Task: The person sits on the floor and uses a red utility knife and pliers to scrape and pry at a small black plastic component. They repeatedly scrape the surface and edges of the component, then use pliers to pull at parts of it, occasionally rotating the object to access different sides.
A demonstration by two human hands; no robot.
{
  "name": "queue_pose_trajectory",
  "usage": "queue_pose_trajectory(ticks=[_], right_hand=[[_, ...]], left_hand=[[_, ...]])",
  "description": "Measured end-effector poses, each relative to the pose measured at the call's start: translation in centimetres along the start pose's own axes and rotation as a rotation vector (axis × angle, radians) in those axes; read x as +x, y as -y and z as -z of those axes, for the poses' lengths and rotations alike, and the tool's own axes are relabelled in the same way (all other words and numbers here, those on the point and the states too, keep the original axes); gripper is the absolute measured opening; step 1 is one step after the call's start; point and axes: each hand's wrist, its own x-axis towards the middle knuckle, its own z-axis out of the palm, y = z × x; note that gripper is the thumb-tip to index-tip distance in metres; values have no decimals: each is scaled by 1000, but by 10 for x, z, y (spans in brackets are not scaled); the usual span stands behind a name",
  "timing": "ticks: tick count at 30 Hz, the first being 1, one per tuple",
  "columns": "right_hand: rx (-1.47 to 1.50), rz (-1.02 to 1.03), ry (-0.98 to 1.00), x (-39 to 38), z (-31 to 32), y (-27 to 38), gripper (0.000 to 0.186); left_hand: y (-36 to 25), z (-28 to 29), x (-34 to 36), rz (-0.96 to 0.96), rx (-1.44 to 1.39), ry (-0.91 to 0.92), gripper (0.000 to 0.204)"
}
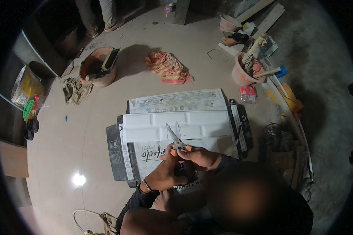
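Note:
Metal snips with orange handles point away from me, their two long pointed jaws spread apart. My left hand is closed around the left handle, and a bracelet circles that wrist. My right hand is closed at the other handle, close to the pivot. Below the jaws lies a white tile strip with shallow raised shapes along it. It rests across a flattened printed carton with dark side flaps. The fingers hide part of the handles, and my hands cover part of the carton.
Beyond the carton lies a striped red-yellow cloth. A mortar bucket stands far left, with a crumpled rag beside it. At right are a pink bucket of tools, a yellow cloth and wood strips. Another person's legs stand far left.

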Motion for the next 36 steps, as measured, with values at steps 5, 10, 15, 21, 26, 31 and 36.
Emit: queue_pose_trajectory(ticks=[5, 10, 15, 21, 26, 31, 36], right_hand=[[-201, 169, -296, -9, -6, 47, 51], [-1222, 36, -503, -31, -32, 90, 38], [-1686, 276, -355, -22, -56, 75, 46], [-1757, 215, -286, -15, -64, 86, 45], [-1742, 221, -239, -9, -69, 83, 43], [-1825, 172, -215, -10, -71, 80, 43], [-1877, 165, -190, -11, -71, 80, 42]], left_hand=[[-2, 9, -13, -42, -251, -443, 101], [-14, 31, -19, -11, 20, -739, 84], [-19, 33, -11, -212, 214, -928, 88], [-23, 33, -19, -188, 302, -951, 93], [-23, 32, -19, -232, 334, -997, 93], [-25, 32, -24, -195, 322, -979, 91], [-27, 34, -28, -197, 368, -930, 91]])
